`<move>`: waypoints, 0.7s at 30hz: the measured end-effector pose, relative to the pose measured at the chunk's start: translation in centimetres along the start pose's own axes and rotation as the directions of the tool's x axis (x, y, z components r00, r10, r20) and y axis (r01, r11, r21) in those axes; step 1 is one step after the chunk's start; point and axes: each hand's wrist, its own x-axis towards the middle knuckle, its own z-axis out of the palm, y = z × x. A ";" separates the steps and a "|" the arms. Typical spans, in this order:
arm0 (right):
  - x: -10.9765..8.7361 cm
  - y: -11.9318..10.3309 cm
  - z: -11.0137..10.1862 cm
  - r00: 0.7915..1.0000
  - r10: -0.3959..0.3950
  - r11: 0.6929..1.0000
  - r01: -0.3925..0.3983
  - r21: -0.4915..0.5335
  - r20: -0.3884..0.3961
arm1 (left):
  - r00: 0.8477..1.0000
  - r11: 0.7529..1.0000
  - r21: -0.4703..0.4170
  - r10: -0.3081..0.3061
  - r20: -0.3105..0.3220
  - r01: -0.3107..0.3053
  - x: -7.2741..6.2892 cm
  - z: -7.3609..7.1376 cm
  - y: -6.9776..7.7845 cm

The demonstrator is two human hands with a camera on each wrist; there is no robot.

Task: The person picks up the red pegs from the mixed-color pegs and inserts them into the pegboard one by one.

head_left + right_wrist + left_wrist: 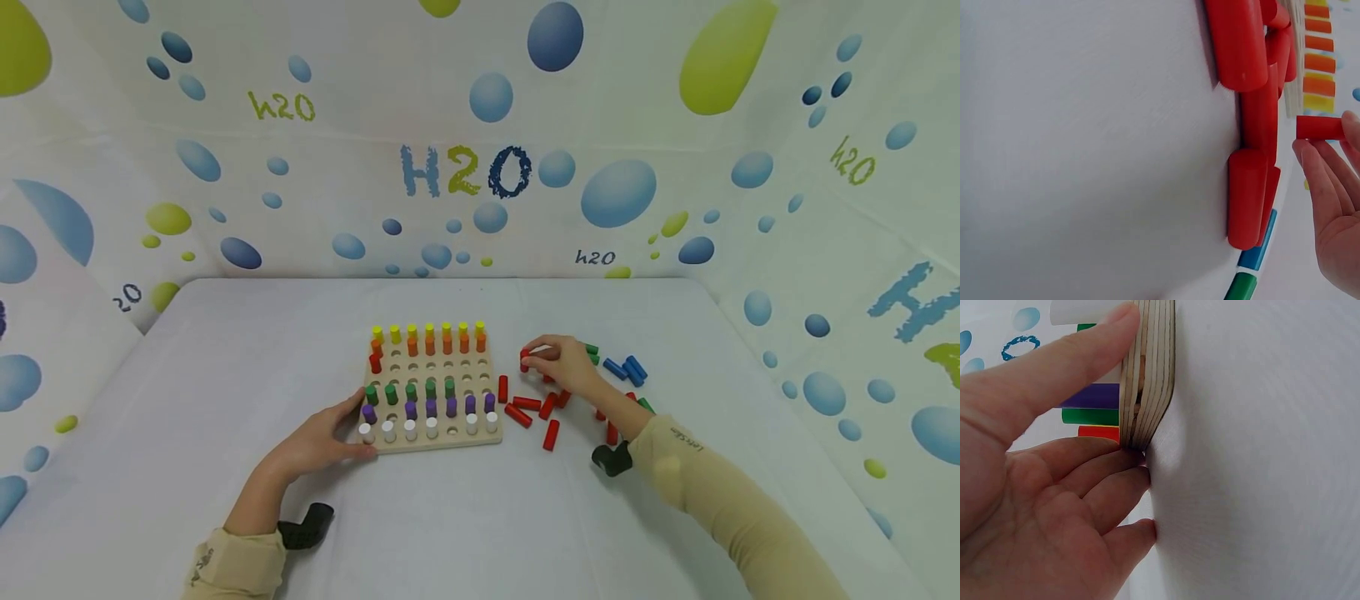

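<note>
A wooden pegboard [435,446] lies on the table with rows of coloured pegs standing in it. Yellow and orange rows are at the back; green, purple and white rows are nearer the front. One red peg [375,363] stands at the left of a mostly bare row. My left hand [318,437] holds the board's front left corner, thumb along the front edge and fingers at the left side. To the right of the board, my right hand [566,367] pinches an upright red peg [1318,127] between thumb and fingers, above the table.
Several loose red pegs [551,435] lie scattered right of the board, below and around my right hand. Farther right are blue pegs [636,371] and green pegs [591,349]. A white sheet with printed bubbles [491,96] rises behind the table [450,533].
</note>
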 end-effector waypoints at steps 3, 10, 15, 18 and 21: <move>0.1 -0.4 0.3 1.000 -0.006 1.000 0.006 0.001 0.000 | 1.000 1.000 -0.002 -0.002 0.004 0.002 0.0 0.0 0.0; 0.5 -1.8 1.2 1.000 -0.026 0.999 0.026 0.029 0.008 | 1.000 1.000 0.001 -0.006 0.009 0.006 0.0 -0.1 0.0; 1.0 -2.6 2.2 0.997 -0.072 0.997 0.072 0.031 0.007 | 1.000 1.000 0.007 0.005 0.005 -0.005 0.0 -0.1 -0.1; 1.2 -3.1 2.9 0.996 -0.093 0.995 0.092 0.049 0.014 | 1.000 1.000 0.004 0.009 0.004 -0.009 0.0 -0.1 -0.1; 1.6 -3.4 3.5 0.994 -0.104 0.992 0.102 0.068 0.026 | 1.000 1.000 -0.004 0.005 0.007 -0.005 0.0 -0.1 0.0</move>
